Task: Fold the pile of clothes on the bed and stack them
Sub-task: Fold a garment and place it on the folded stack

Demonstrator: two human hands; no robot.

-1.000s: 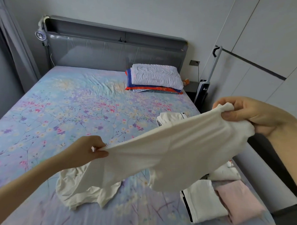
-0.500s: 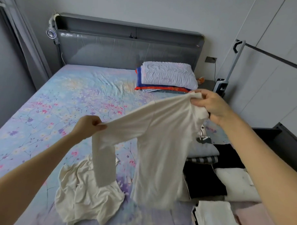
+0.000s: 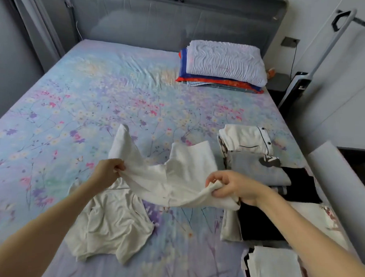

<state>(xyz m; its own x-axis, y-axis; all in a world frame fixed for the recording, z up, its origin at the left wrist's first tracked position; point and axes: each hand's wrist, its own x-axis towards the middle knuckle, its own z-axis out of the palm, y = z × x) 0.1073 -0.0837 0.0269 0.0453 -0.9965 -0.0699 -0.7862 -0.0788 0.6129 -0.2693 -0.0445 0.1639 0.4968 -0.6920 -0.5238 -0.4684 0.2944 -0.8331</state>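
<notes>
My left hand (image 3: pixel 109 171) is curled tight and pinches one end of the white top (image 3: pixel 176 179). Below it a cream shirt (image 3: pixel 110 225) lies bunched up on the bed (image 3: pixel 75 105), not folded yet. The white top hangs between my two hands, low over the bed, and its far parts seem to rest on the sheet. It looks soft, thin and light, so it sags in the middle and will flop if I let go. I think it is best to hold it by the edges and lay it flat before I fold. My right hand (image 3: pixel 233 187) is curled too and grips the other end of the top. Just past it, on the right side of the bed, are the folded piles (image 3: pixel 257 168), where the top should go.
</notes>
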